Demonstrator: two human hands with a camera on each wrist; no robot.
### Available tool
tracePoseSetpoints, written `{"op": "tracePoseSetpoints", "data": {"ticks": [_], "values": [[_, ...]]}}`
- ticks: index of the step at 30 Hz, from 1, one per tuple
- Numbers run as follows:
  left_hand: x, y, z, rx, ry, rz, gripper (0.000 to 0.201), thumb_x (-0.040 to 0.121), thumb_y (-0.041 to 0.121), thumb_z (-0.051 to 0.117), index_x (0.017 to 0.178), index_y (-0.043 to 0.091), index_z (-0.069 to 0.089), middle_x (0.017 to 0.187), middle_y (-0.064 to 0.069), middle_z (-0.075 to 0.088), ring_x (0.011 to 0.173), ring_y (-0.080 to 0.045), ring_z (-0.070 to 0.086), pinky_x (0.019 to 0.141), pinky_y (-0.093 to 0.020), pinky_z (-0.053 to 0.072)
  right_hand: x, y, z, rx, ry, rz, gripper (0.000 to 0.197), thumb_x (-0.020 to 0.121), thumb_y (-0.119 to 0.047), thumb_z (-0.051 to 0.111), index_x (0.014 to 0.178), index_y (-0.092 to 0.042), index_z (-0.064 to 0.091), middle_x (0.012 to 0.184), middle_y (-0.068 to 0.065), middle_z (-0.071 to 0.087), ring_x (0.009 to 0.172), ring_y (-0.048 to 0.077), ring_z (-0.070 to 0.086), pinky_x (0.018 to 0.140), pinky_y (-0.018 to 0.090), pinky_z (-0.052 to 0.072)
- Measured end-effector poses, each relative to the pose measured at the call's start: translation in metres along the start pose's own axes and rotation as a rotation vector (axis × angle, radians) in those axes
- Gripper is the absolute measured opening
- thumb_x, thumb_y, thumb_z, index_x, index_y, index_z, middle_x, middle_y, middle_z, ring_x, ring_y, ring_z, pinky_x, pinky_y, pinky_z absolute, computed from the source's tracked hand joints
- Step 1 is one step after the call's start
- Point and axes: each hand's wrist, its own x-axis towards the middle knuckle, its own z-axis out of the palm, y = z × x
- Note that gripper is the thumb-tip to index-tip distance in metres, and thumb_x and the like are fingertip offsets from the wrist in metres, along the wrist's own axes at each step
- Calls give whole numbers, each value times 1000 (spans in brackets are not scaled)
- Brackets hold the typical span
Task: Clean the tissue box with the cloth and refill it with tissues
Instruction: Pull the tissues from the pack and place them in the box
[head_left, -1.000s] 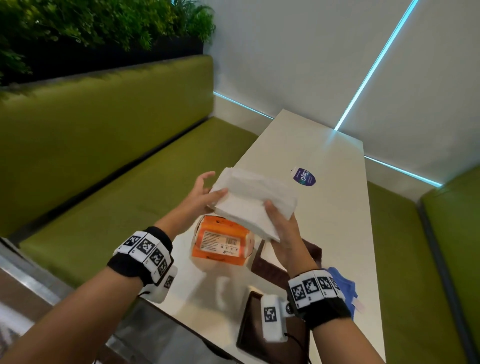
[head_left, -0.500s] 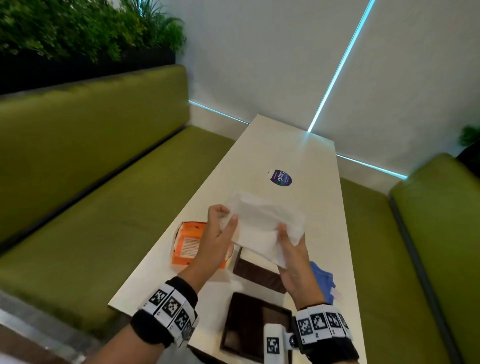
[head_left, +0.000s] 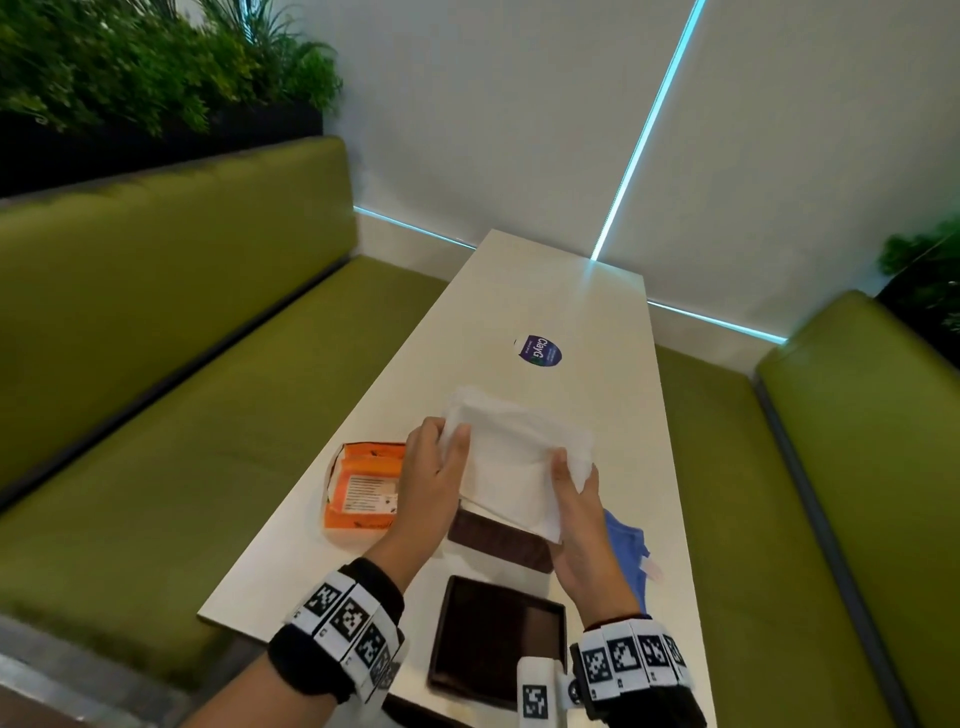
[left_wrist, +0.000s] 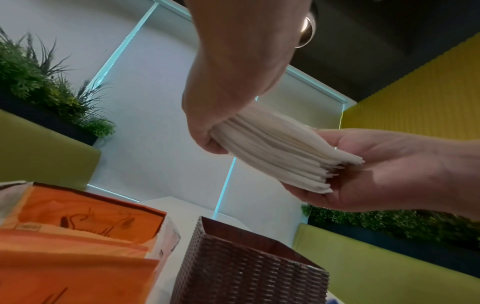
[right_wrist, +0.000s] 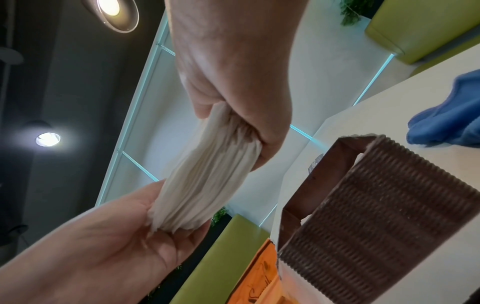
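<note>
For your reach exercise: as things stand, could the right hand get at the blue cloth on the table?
Probably not yet. The cloth lies uncovered just beside the right hand, so the way is free, but that hand and the left hand both grip the tissue stack. It must let go first.

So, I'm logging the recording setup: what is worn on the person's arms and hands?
The left hand and right hand are bare, with no gloves or sleeves. Each wrist carries a black band ringed with white blocks printed with black square markers. A small white marker-tagged box sits beside the right band.
</note>
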Motion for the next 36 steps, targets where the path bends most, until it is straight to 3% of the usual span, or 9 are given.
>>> {"op": "tracePoseSetpoints", "data": {"ticks": [7,11,15,18,21,24,30,32,36], "values": [[3,-2,-1,-29,-2,-8,29,95,56,43,98,29,51,100,-5,60,94,-25,58,76,-41,49,-5,-3,1,-115,-15,-1,58,88,-48,54,139,-32,33,125,-11,56,116,13,57,103,43,48],[2,10,-2,-168,52,-152,23,99,42,49,112,23,49,107,-2,58,104,-26,58,84,-42,52,-8,-3,3,-167,-10,-12,53,92,-40,54,138,-32,29,126,-10,55,111,8,57,93,31,52],[0,15,-1,-438,47,-356,50,87,49,64,128,33,39,116,-6,54,104,-24,57,81,-38,52,-7,-3,3,-47,26,29,53,91,-39,58,138,-32,34,129,-5,57,116,16,58,100,46,50],[1,9,-4,-434,-35,-377,74,70,64,72,130,45,34,119,0,53,114,-24,55,101,-46,47,-7,-4,0,-29,3,14,60,88,-40,61,140,-34,33,132,-5,56,119,17,57,102,47,48],[4,2,-10,-419,-168,-415,86,61,65,80,130,53,30,130,-2,51,121,-28,53,105,-52,45,-5,-3,-7,-37,10,1,78,77,-43,71,143,-33,31,135,-3,56,121,18,57,104,47,46],[6,-1,-10,-388,-189,-446,79,73,44,78,135,45,28,125,-4,56,109,-26,61,95,-44,53,-5,-3,-11,49,5,60,68,75,-34,75,136,-20,46,127,6,64,114,24,63,96,47,52],[0,-5,0,-227,-13,-352,66,83,44,73,134,41,32,121,-4,52,99,-15,56,71,-26,49,-12,-4,-11,167,-57,220,36,87,-31,65,115,-8,64,102,11,75,89,23,73,60,34,58],[-1,-7,1,-214,-7,-320,60,85,44,70,132,44,33,124,-5,50,102,-18,56,77,-31,51,-14,-4,-14,156,-75,243,28,90,-32,63,109,-11,66,94,8,76,83,19,74,62,35,59],[-2,-11,0,-175,-61,-288,51,91,47,61,130,54,29,127,-4,44,109,-24,53,95,-47,51,-17,-1,-17,6,-64,135,29,93,-26,59,122,-19,59,112,1,73,98,13,70,83,35,56]]}}
